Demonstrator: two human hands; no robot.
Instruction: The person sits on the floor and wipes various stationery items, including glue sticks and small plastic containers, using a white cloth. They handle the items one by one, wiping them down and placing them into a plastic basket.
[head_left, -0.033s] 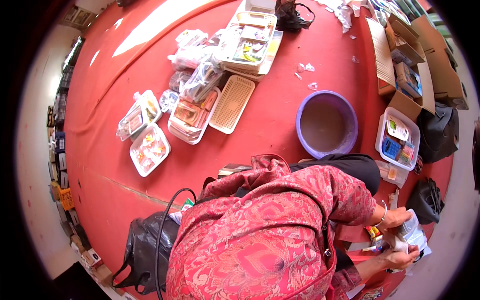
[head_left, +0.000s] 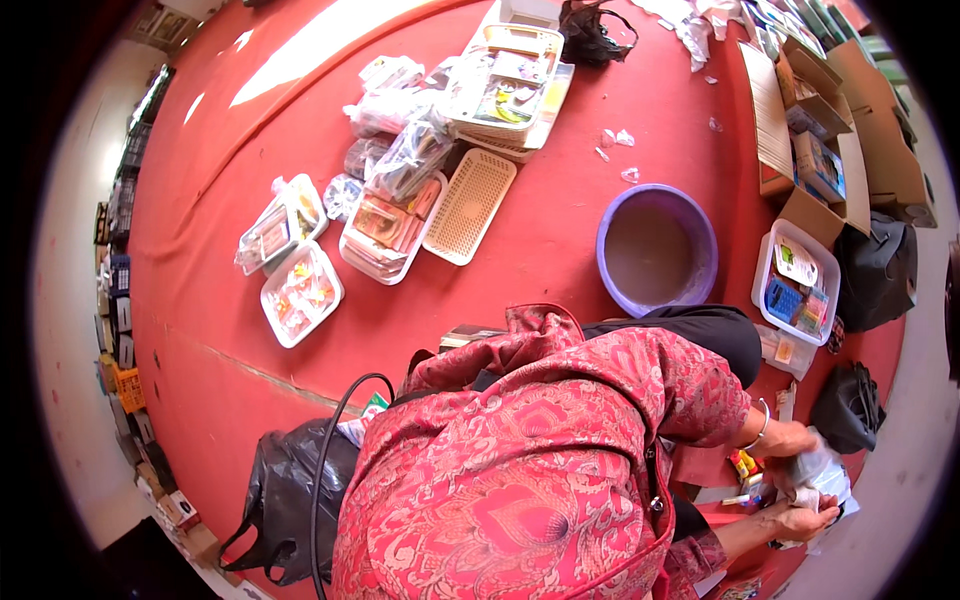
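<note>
At the lower right, both my hands are close together over a crumpled white plastic bag (head_left: 838, 492). My left hand (head_left: 790, 439), with a silver bangle at the wrist, is closed on a greyish-white translucent piece (head_left: 815, 461), which is smeared by motion. Just below it, my right hand (head_left: 808, 518) is turned palm up, its fingers curled around a pale cloth-like piece (head_left: 803, 498). The exact kind of either piece is unclear. Beside my wrists lie small yellow-and-red packets (head_left: 742, 464) and a white stick-shaped item (head_left: 736, 499).
A purple tub (head_left: 603, 262) of murky water stands ahead. Nearby on the right are a white basket (head_left: 762, 285), dark bags (head_left: 848, 408) and an open cardboard box (head_left: 765, 120). Filled baskets (head_left: 345, 262) are on the red floor covering; a black bag (head_left: 300, 490) sits at left.
My left hand and the greyish piece have shifted slightly downward and now look blurred. My right hand stays nearly in place. The whole view has shifted a little.
</note>
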